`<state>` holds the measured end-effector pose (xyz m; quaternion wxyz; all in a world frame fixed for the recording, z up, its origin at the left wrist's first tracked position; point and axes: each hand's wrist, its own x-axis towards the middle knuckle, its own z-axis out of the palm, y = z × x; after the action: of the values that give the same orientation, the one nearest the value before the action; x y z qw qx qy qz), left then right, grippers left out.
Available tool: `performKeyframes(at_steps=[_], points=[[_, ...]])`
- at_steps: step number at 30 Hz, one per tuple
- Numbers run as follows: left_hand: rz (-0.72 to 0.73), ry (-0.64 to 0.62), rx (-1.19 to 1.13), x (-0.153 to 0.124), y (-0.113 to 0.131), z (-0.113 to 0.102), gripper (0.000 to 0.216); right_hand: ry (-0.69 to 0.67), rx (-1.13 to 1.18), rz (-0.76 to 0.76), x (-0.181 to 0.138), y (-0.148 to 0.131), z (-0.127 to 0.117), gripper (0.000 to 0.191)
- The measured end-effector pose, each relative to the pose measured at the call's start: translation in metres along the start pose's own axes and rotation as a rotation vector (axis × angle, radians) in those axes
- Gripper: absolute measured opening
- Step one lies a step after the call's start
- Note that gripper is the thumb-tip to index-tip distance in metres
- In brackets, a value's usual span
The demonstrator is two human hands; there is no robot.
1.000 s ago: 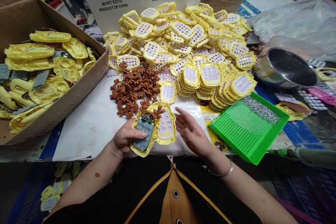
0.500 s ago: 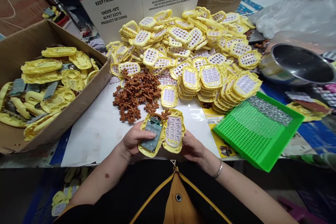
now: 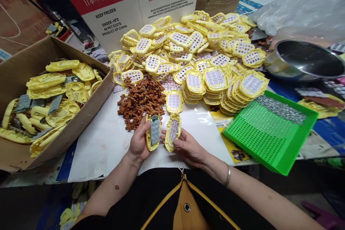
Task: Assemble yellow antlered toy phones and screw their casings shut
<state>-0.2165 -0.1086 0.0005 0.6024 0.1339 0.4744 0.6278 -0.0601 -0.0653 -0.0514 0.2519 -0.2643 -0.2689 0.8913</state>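
My left hand (image 3: 140, 140) is closed around a yellow plastic shell half with a circuit board (image 3: 155, 133), its open side turned partly to the right. In my right hand (image 3: 188, 145) is another yellow shell half with a pale keypad (image 3: 173, 132), tilted to face it. A small gap separates the two halves over the white table surface (image 3: 107, 143). Just beyond my left hand lies a heap of brown antler-shaped pieces (image 3: 142, 99). A single yellow keypad shell (image 3: 174, 101) rests on the table past my right hand.
A cardboard box (image 3: 99, 115) of yellow shells with boards stands at left. Behind are a large pile of keypad shells (image 3: 180, 39) and a white carton (image 3: 115, 21). At right are stacked shells (image 3: 252, 84), a green tray (image 3: 258, 140) holding screws, and a metal bowl (image 3: 280, 66).
The two shell halves, side by side and facing up before, are now tilted upright toward each other. The brown piece at their top no longer shows clearly. The camera view has shifted slightly.
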Motion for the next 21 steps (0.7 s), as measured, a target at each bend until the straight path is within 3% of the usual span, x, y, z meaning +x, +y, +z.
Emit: performKeyframes(at_steps=[3,10,17,21], points=[[0.045,0.019,0.127,0.0,-0.008,0.009,0.065,-0.021,-0.031,-0.05,0.005,0.006,0.006,0.066],[0.148,-0.047,0.485,0.001,-0.022,0.016,0.059,-0.041,-0.042,-0.108,0.009,0.01,0.008,0.071],[0.229,-0.126,0.641,0.001,-0.024,0.015,0.063,-0.057,-0.064,-0.128,0.011,0.014,0.003,0.071],[0.222,-0.173,0.66,0.0,-0.021,0.016,0.053,-0.088,-0.061,-0.122,0.01,0.013,-0.001,0.07]])
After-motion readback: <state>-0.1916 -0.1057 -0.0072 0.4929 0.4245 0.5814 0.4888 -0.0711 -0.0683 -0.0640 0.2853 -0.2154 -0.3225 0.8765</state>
